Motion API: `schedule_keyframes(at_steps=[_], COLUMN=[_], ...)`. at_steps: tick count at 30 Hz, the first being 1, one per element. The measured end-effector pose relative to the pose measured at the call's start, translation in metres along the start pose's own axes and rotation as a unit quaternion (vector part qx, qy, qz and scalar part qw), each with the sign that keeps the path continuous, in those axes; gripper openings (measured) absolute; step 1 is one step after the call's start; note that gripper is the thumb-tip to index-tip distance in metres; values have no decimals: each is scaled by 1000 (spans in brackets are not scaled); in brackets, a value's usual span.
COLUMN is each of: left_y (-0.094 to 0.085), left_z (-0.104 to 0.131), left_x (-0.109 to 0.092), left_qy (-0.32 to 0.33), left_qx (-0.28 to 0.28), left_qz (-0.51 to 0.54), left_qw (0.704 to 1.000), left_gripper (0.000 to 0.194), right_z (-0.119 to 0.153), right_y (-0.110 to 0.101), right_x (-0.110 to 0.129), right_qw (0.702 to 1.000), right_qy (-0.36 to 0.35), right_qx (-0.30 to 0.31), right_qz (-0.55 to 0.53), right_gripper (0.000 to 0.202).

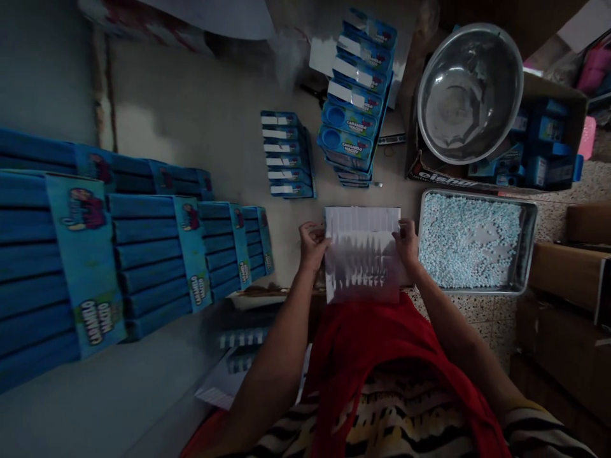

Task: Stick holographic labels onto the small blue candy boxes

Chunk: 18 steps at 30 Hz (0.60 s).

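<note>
A flat, pale grey-white sheet [363,254] with a row of shiny vertical marks lies at the table's front edge, its lower end against the red apron [377,331]. My left hand [312,245] pinches its left edge, fingers bent. On the opposite edge, my right hand [407,242] grips with the thumb over the sheet. Beyond the sheet stands a tall stack of blue "Caramelo Macizo" packs [353,108], some with white strips on them. A shorter row of blue packs [286,154] stands left of that stack.
To the right is a metal tray [531,248] of small pale-blue pellets [458,235]. Behind it, a steel bowl [470,95] rests on a cardboard box [506,186] holding blue packs. Large blue display boxes [157,254] line the left side. Brown cartons [568,273] stand far right.
</note>
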<state>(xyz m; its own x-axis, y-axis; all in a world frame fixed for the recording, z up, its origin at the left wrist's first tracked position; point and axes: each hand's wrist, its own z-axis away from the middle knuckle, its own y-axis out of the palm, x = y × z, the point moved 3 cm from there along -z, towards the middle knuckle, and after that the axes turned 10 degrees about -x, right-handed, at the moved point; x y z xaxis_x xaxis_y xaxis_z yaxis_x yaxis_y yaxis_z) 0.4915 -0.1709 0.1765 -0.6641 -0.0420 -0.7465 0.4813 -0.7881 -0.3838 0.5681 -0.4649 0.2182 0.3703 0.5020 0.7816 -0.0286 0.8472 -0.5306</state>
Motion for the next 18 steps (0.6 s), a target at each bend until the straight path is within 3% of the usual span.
schedule_keyframes(at_steps=[3, 6, 10, 13, 18], left_y=[-6, -8, -6, -2, -3], left_z=[-1, 0, 1, 5, 20], left_x=[-11, -25, -38, -42, -52], left_qy=[-13, -15, 7, -2, 26], left_qx=[104, 190, 184, 186, 140], left_qz=[-7, -12, -35, -11, 8], left_qw=[994, 982, 982, 983, 990], left_gripper=[43, 47, 48, 53, 66], right_z=[-2, -6, -14, -19, -17], right_y=[6, 9, -1, -15, -32], right_x=[-1, 0, 2, -2, -4], right_qw=[997, 993, 974, 960, 979], right_qy=[29, 48, 100, 141, 85], right_qx=[61, 91, 132, 115, 98], right_qz=[-33, -51, -152, -215, -157], right_gripper=[29, 39, 55, 65, 59])
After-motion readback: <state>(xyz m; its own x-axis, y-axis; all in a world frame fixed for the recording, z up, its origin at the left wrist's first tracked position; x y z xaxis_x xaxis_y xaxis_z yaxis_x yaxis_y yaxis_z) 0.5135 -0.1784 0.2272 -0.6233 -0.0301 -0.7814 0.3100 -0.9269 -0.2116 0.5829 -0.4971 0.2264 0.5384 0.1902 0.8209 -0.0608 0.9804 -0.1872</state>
